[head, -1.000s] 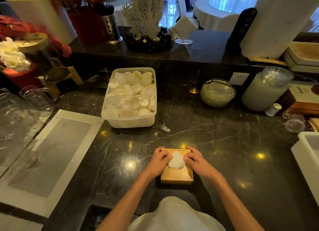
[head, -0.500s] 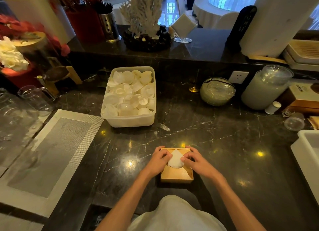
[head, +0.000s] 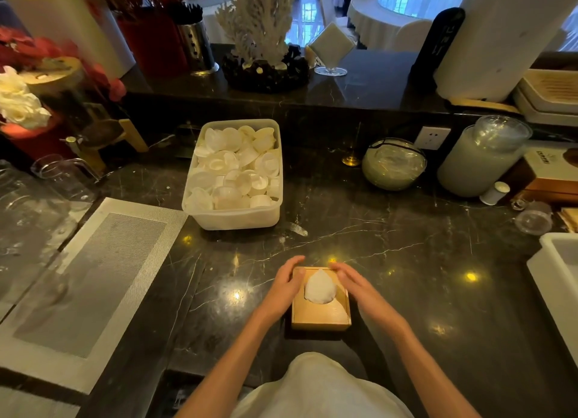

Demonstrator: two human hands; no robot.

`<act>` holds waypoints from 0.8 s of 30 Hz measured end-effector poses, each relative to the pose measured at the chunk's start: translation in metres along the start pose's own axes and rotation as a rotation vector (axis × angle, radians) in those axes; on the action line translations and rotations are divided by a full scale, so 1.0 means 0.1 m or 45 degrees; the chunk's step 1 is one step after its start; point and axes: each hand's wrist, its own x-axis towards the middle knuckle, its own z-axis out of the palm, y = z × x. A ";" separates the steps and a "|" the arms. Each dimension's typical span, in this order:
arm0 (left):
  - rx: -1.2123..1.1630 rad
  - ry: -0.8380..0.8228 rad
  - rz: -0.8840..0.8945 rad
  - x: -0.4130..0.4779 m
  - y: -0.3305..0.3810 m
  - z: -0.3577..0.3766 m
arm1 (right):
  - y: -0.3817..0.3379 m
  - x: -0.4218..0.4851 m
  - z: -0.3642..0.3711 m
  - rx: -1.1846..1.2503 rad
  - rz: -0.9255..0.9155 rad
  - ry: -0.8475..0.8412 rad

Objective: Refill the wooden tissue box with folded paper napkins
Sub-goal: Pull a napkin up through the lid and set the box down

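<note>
A small square wooden tissue box (head: 319, 316) sits on the dark marble counter near its front edge. A white paper napkin (head: 320, 288) pokes up in a pointed tuft through the opening in the box's top. My left hand (head: 286, 288) rests against the box's left side, fingers stretched along its far left corner. My right hand (head: 356, 288) lies over the right side of the box, fingers flat and pointing toward the far edge. Neither hand pinches the napkin now.
A translucent plastic tub (head: 233, 216) full of white round pieces stands behind the box to the left. A woven grey placemat (head: 90, 280) lies at left, glass jars (head: 394, 164) at right, a white bin (head: 560, 280) at the right edge.
Both hands have let go of the napkin tuft and spread outward to the sides of the box. The napkin now stands free in the opening.
</note>
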 end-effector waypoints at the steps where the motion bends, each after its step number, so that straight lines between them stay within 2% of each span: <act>1: -0.093 0.030 -0.054 -0.03 -0.01 0.00 | -0.01 -0.04 0.02 0.133 0.033 0.021; 4: -0.297 0.059 -0.180 -0.10 -0.13 0.03 | -0.01 -0.15 0.09 0.524 0.130 0.033; 6: -0.376 -0.003 -0.203 -0.16 -0.23 0.08 | 0.00 -0.19 0.15 0.664 0.166 0.027; 10: -0.482 -0.086 -0.238 -0.25 -0.30 0.19 | 0.04 -0.18 0.19 0.744 0.206 0.034; 15: -0.497 -0.084 -0.250 -0.27 -0.22 0.19 | 0.11 -0.15 0.18 0.796 0.201 0.023; 20: -0.521 -0.026 -0.226 -0.36 -0.26 0.21 | 0.23 -0.19 0.17 0.987 0.260 -0.017; 24: -0.540 -0.049 -0.227 -0.38 -0.37 0.23 | 0.30 -0.24 0.21 0.954 0.276 -0.039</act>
